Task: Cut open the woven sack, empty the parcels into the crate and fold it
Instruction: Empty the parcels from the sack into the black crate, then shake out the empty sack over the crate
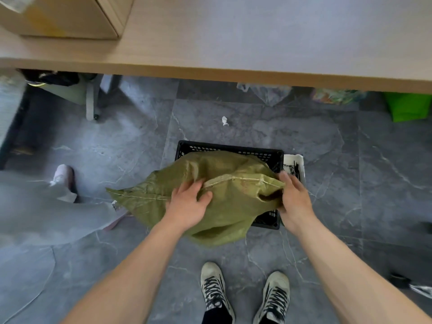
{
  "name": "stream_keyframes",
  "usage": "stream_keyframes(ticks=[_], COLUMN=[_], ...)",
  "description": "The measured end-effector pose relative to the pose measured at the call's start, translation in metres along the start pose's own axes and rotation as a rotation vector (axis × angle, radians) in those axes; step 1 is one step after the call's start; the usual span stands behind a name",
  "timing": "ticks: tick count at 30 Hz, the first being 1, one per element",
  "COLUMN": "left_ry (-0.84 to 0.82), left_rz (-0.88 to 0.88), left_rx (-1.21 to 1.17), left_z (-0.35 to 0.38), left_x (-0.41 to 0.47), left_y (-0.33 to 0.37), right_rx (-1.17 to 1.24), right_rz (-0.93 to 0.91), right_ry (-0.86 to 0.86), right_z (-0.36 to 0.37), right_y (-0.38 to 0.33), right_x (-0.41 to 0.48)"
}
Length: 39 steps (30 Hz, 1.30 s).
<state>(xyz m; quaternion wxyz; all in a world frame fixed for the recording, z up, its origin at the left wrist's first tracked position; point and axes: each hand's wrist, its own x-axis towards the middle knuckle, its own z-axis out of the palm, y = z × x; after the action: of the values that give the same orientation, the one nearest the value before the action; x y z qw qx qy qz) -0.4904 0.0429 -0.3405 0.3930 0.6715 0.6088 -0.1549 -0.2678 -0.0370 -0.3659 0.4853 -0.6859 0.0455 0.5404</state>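
An olive-green woven sack (224, 174) hangs over a black plastic crate (261, 154) on the grey floor and covers most of it. My left hand (187, 204) grips the sack near the middle of its stitched seam. My right hand (295, 197) holds the sack's right end, where a dark opening shows in the cloth. The crate's inside is hidden by the sack. A white parcel with black print (295, 166) lies against the crate's right side.
A wooden table edge (233, 73) runs across above the crate, with a cardboard box (65, 17) on it. Another person's grey-trousered leg and shoe (63, 181) are at left. A green bag (409, 106), plastic bags and a paper scrap (225, 120) lie on the floor.
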Motion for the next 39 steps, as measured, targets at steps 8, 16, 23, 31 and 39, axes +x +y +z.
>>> stream_keyframes(ticks=[8,16,23,31,39], left_ry=[0.012,0.353,0.254,0.532,0.604], left_rz=[0.117,-0.443,-0.612,-0.339,-0.171], left_rx=[-0.383,-0.104,-0.597,-0.942,-1.012], left_z=[0.018,-0.032,-0.019,-0.041,-0.095], left_x=[-0.001,0.05,0.071,0.063,0.019], left_y=[0.007,-0.06,-0.093,-0.055,-0.026], right_rx=[-1.158,-1.29,-1.091,-0.857,-0.768], right_rz=[-0.227,-0.311,-0.225,-0.178,-0.295], right_ry=[-0.042,0.14,0.21,0.392,0.464], right_z=[0.005,0.004,0.001,-0.002,-0.019], right_y=[0.011,0.02,0.016,-0.016,-0.057], right_x=[0.003,0.02,0.02,0.011,-0.034])
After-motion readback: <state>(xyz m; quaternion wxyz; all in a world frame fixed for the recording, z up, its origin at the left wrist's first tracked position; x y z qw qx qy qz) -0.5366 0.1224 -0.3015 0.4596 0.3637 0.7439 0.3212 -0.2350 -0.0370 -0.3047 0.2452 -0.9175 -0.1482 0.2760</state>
